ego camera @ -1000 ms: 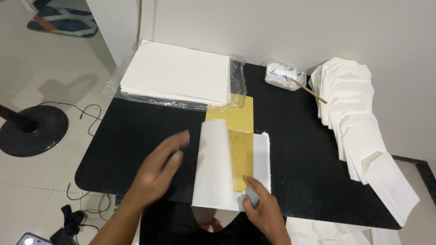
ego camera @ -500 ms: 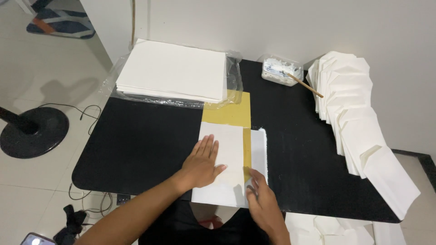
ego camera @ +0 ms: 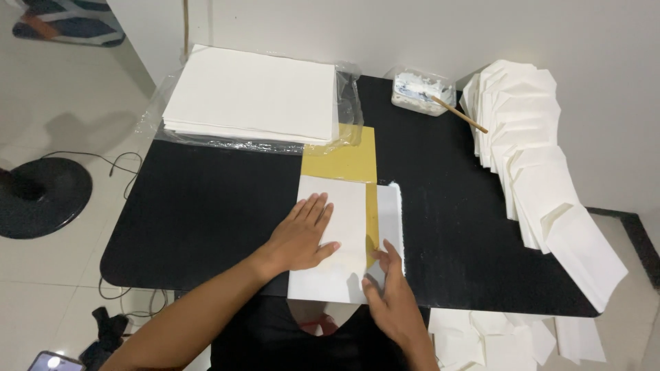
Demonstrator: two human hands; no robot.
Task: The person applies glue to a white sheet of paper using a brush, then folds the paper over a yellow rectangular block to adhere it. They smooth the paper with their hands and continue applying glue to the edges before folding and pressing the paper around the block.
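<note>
- Two bare hands rest on a folded white paper sheet [ego camera: 340, 233] at the near edge of the black surface [ego camera: 199, 213].
- The left hand [ego camera: 302, 237] lies flat and open on the folded flap, palm down, fingers spread a little; it presses and grips nothing.
- The right hand [ego camera: 388, 292] is also open; its fingertips touch the sheet near the fold, at the lower right part.
- Under the sheet lies a yellow board [ego camera: 344, 161]; a narrow yellow strip of it shows between the flap and the right edge of the sheet.
- Behind, a stack of white paper [ego camera: 254, 93] sits on clear plastic wrap [ego camera: 347, 103].
- A small glue tub [ego camera: 419, 89] with a wooden stick [ego camera: 459, 115] stands at the far edge.
- On the right, a fanned row of folded white envelopes [ego camera: 536, 165] lies along the surface.
- More white pieces [ego camera: 495, 340] lie on the floor below.
</note>
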